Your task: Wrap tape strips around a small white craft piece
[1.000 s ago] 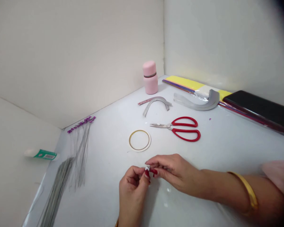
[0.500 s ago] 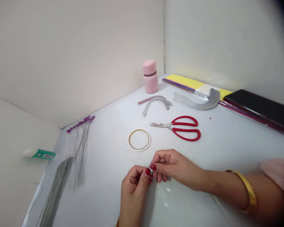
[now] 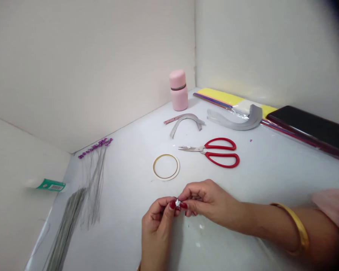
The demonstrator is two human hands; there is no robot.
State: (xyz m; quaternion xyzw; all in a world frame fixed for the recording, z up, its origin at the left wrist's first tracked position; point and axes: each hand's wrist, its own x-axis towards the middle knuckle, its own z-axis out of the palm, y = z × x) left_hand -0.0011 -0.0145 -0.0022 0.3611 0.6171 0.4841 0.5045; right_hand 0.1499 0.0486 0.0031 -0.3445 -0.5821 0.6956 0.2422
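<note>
A tiny silvery, shiny piece (image 3: 177, 203) is pinched between the fingertips of both hands, just above the white table; its exact kind is too small to make out. My left hand (image 3: 159, 220) grips it from the left with thumb and forefinger. From the right, my right hand (image 3: 207, 197) holds the other side, its thumb tip against the piece and its other fingers curled. Beyond the hands lies a thin roll of white tape (image 3: 174, 174). Scissors with red handles (image 3: 219, 166) rest to its right, blades pointing left.
A bundle of grey wires (image 3: 66, 229) and several wires with purple tips (image 3: 96, 145) lie at left, near a green-and-white tube (image 3: 52, 184). Behind stand a pink bottle (image 3: 179, 92), curved grey strips (image 3: 183, 118), a clear curved strip (image 3: 237, 124), and a black flat object (image 3: 310, 128) on packaged sheets (image 3: 220, 97).
The silvery piece now shows more fully between the fingertips. Both thumbs have shifted slightly left, and the right thumb has tipped lower.
</note>
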